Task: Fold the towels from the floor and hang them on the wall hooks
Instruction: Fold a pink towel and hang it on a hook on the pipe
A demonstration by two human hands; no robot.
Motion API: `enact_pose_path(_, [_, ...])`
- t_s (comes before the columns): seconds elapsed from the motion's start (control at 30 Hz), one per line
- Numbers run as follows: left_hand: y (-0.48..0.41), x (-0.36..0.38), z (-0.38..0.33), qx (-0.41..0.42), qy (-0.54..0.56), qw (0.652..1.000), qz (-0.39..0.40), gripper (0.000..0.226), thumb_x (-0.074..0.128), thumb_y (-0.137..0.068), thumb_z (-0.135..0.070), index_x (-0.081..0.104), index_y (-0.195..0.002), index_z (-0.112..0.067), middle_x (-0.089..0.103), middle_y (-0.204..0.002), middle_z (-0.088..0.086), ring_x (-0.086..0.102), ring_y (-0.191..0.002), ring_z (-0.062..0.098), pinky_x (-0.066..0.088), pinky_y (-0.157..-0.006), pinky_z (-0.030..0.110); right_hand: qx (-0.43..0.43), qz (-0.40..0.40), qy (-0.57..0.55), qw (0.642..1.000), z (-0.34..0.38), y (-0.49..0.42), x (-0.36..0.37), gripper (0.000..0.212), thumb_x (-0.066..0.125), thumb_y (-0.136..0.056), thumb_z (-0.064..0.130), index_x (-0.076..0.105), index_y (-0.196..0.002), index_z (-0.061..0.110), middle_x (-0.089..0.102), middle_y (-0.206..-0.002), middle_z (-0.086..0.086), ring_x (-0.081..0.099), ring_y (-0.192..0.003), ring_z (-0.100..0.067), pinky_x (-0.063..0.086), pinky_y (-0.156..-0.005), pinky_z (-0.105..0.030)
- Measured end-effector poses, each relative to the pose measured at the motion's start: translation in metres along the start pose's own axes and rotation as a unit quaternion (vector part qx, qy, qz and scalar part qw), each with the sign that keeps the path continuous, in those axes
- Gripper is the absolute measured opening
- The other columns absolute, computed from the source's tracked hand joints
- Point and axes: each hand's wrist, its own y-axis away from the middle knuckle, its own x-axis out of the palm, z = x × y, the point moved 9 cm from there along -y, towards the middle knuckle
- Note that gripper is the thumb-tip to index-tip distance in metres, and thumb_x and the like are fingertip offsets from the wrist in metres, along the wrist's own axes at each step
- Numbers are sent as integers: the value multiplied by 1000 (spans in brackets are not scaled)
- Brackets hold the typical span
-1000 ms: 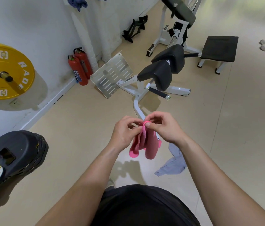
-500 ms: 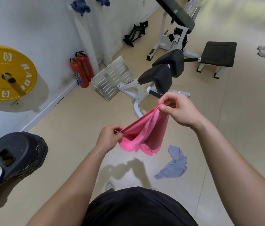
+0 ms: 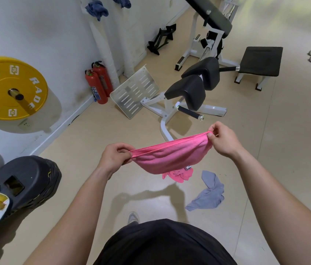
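While the left hand [image 3: 115, 156] pinches one top corner of the pink microfibre towel [image 3: 172, 156] between thumb and fingers, the right hand [image 3: 222, 142] pinches the other. The cloth hangs stretched between them in the air in front of the person's waist, sagging into a shallow pouch. Two hems run together along its top edge, so it looks doubled once; the step in hand is the folding, not the hanging. The next move, I judge, calls for bringing the hands together to halve it again, corners matched, without letting the loose lower layers slip.

Just beyond the held cloth a second, crumpled pink towel [image 3: 178, 175] lies on the beige floor [image 3: 112, 131]. Near it to the right lies a crumpled grey towel [image 3: 208, 194]; neither is folded yet. Farther off, high on the white wall [image 3: 45, 35] at far left, two bunched blue towels [image 3: 96, 9] hang with their hooks hidden beneath them. The way there probably passes the white-framed, black-padded exercise machine [image 3: 189, 90].
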Motion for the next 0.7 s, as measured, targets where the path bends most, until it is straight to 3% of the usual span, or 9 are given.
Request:
enact_pose_path(0.17, [-8,7,-7,24,-147,989,-5,17,70,-75,-2,78,-78,-17,72,-67,3,62,-61,10,49,-62,22,32,11,-24,999,-10,-2,6,9,50,-95,14,50,-88,19,60,-79,-5,56,-78,-27,42,-70,-38])
enact_pose_path(0.33, [-6,30,-21,116,-281,952,37,18,79,-73,-12,68,-81,-24,67,-73,-3,56,-63,12,38,-52,14,46,11,-63,997,-13,-7,1,10,50,-95,16,50,-87,21,57,-77,-4,52,-73,-24,42,-68,-37])
enact_pose_path(0.47, [-11,26,-37,177,-285,942,-14,7,70,-86,-15,69,-83,-21,66,-71,-6,56,-67,12,38,-59,17,48,1,-70,996,-20,-9,-3,6,51,-97,17,52,-91,17,56,-77,-5,51,-71,-22,39,-66,-35])
enact_pose_path(0.7, [-20,25,-63,236,-329,913,-50,16,60,-96,-21,74,-90,-17,73,-79,-1,63,-76,21,45,-68,32,124,-8,-74,989,-53,-1,19,8,50,-95,10,53,-88,13,57,-75,-1,53,-78,-26,41,-68,-35])
